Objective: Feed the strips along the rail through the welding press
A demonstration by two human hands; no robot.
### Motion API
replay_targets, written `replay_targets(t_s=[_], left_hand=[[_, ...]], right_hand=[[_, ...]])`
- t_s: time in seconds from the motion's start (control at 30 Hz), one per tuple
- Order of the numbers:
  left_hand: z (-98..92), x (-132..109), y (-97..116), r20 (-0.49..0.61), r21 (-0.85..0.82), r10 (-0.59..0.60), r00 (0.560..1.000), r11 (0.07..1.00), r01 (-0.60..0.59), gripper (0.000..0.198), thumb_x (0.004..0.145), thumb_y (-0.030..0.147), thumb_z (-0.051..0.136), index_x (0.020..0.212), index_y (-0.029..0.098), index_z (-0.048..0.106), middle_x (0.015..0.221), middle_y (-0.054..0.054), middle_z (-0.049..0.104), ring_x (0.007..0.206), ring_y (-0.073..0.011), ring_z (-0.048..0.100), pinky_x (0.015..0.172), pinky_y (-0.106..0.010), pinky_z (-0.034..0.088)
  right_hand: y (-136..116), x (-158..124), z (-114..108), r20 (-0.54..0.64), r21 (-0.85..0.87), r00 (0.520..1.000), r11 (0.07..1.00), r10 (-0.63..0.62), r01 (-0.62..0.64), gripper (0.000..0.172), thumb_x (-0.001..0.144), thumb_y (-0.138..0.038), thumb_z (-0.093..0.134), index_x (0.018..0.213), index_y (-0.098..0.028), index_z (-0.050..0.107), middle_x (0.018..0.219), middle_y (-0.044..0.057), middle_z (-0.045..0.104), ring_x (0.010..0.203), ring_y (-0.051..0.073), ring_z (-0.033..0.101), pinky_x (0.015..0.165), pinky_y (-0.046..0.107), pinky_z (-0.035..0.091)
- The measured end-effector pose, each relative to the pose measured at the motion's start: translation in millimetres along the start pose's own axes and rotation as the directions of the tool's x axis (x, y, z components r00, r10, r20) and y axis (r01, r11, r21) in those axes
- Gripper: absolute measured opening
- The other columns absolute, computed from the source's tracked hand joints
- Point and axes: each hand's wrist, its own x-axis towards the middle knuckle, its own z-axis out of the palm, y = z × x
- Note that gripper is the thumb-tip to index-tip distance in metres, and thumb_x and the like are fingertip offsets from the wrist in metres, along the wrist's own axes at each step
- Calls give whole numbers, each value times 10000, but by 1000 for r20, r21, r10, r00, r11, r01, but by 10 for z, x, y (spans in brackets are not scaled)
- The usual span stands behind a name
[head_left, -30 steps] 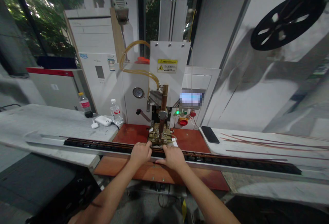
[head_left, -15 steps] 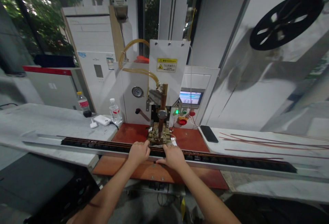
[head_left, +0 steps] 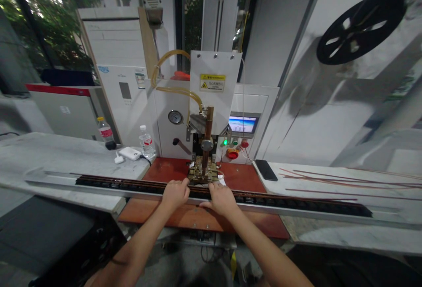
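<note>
The room is rather dim and grey, with bright flecks of daylight breaking through the foliage (head_left: 70, 36) outside at upper left. A broad, soft shadow spreads over the wall (head_left: 329, 142) below and left of the black reel (head_left: 361, 27). The screen (head_left: 243, 124) glows blue-white, its small text unreadable, and a green lamp (head_left: 225, 142) shines beside it. Left hand (head_left: 176, 192) and right hand (head_left: 222, 199) are evenly lit but slightly soft. Under the desk (head_left: 66, 150) detail sinks into darkness. Wide-angle stretching skews the edges, where the right side looks smeared.
</note>
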Motion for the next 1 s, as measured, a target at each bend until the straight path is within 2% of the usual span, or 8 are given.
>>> replay_targets(t_s=[0.17,0.47,0.63,0.7,1.0], left_hand=[[-11,-4,-18,4,0,7,1000,1000,-7,223,829,241,359,921,183,553,718,-68,644,675,-192,586,716,-320,385],[-2,-12,-35,-2,24,42,999,999,-42,205,829,233,365,919,187,543,709,-58,633,674,-196,581,702,-320,376],[-22,-12,-26,0,18,28,1000,999,-28,208,823,231,373,934,183,542,715,-60,635,684,-199,585,707,-327,383],[-24,-11,-28,9,6,25,1000,1000,-25,215,824,231,369,936,181,545,722,-66,636,688,-199,586,713,-329,387],[-26,-15,-36,25,0,26,999,1000,-26,268,835,243,358,1006,184,555,757,-75,637,720,-196,588,743,-329,398]], right_hand=[[-24,38,-12,41,16,999,1000,-1,1,750,662,-821,411,1025,-172,512,974,139,607,905,273,580,746,360,420],[-91,40,75,-25,3,1000,1000,-4,4,694,704,-787,409,1017,-175,500,947,131,611,896,274,585,762,366,418],[-92,81,29,45,21,999,1000,13,-14,736,628,-808,484,1019,-186,518,993,130,611,932,274,584,776,346,417],[-112,99,22,38,26,999,1000,-5,4,763,608,-824,481,1030,-190,519,983,121,613,924,277,584,771,349,417],[-190,86,71,-28,9,999,1000,-24,24,672,730,-783,362,994,-184,516,910,114,614,866,262,590,745,358,418]])
